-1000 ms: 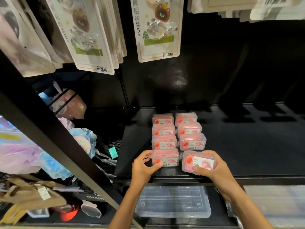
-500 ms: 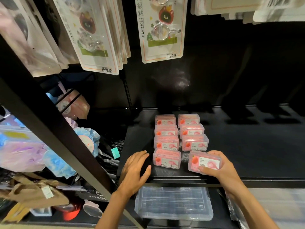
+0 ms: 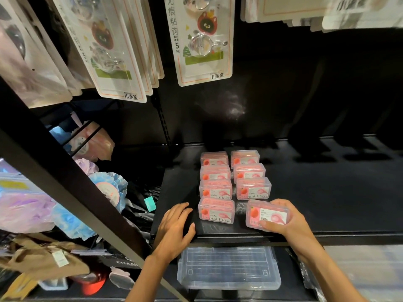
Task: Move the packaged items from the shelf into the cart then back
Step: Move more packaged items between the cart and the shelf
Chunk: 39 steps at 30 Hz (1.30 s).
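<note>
The head camera looked down into a dark store shelf (image 3: 327, 203). On it, two columns of pink dental floss boxes (image 3: 233, 177) ran from near to far: four on the left, three on the right, sitting close together. An eighth floss box (image 3: 267, 215) was at the near end of the right column, just above or on the shelf's front edge; contact with the shelf could not be told.

The right hand (image 3: 285, 221) gripped that box, thumb curled over its near edge and fingers wrapped round its far right end. The forearm reached in from the lower right.

The left hand (image 3: 174, 229) held nothing. Its fingers lay relaxed and spread, palm down, on the near left corner of the shelf, just beside the nearest box of the left column. Its forearm came up from the bottom centre.

The boxes looked like small, stiff clear plastic cases, probably light and a little slippery; pinching across the short sides, as the right hand did, seemed the safest hold.

Below the shelf sat a clear plastic storage case (image 3: 229, 267). Carded adhesive hooks (image 3: 202, 40) hung above. No cart was in view.
</note>
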Tool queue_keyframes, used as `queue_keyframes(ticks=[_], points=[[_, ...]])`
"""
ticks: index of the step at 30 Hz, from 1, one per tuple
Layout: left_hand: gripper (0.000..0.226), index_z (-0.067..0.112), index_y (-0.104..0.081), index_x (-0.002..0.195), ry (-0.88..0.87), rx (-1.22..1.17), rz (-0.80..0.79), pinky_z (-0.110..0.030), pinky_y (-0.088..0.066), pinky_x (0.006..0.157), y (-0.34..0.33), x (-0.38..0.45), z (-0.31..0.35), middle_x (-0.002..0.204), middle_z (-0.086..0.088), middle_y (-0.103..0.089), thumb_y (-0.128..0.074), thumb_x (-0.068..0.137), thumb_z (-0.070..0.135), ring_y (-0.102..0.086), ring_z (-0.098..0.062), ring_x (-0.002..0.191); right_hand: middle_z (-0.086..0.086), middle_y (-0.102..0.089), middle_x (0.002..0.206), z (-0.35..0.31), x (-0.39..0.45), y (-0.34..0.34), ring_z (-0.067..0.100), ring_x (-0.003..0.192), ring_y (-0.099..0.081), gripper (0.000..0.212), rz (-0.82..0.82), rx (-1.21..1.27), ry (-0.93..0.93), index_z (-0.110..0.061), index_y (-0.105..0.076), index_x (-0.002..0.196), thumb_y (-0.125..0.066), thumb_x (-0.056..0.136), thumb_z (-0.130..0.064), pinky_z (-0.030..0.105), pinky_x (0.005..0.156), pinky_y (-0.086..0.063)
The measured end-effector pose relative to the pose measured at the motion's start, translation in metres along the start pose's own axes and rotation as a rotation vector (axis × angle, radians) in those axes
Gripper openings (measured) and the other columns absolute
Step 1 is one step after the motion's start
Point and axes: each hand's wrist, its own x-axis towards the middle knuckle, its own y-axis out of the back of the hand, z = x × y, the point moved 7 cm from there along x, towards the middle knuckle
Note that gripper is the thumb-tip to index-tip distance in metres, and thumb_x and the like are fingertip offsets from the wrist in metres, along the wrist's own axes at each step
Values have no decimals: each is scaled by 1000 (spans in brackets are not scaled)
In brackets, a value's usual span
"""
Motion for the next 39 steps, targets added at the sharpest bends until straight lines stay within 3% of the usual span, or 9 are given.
queue_keyframes(ticks=[7,14,20,27,34,39], points=[[46,17,-59,125,-2,12,24,-29,-30,107,0,-1,1,133,1,-55,-42,90,43,-46,-14,127,1,-69,92,-10,7,-3,2,79,-67,50,-32,-164,100,-12,-58,101,-86,61,-1,13,61,-51],[45,16,-60,122,-15,11,63,-29,-34,106,3,-2,3,131,1,-57,-44,89,41,-46,-12,125,-2,-70,92,-5,19,1,11,87,-68,45,-50,-294,155,-15,-61,98,-87,62,-10,15,65,-52],[45,16,-60,123,-7,2,58,-26,-31,106,3,-2,2,132,2,-56,-44,90,42,-45,-11,126,-11,-61,107,-1,15,8,6,99,-61,65,-5,-308,175,-25,-52,115,-88,62,-10,13,72,-51],[46,16,-60,123,6,-3,54,-25,-30,106,2,-2,1,132,2,-55,-42,90,43,-46,-12,126,-12,-68,103,6,10,17,7,99,-64,49,80,-300,217,-29,-61,106,-84,68,-7,26,90,-51],[47,18,-58,125,22,-11,38,-24,-28,106,-1,-3,-1,134,4,-53,-42,90,44,-45,-12,127,-20,-68,108,8,12,9,0,103,-62,55,49,-291,254,-39,-57,116,-78,76,-8,8,83,-48],[46,16,-60,123,22,-28,47,-27,-32,104,0,-3,0,132,2,-55,-43,89,42,-48,-15,125,-24,-67,105,8,12,9,1,105,-62,53,53,-302,259,-46,-56,110,-78,77,-12,11,86,-47]])
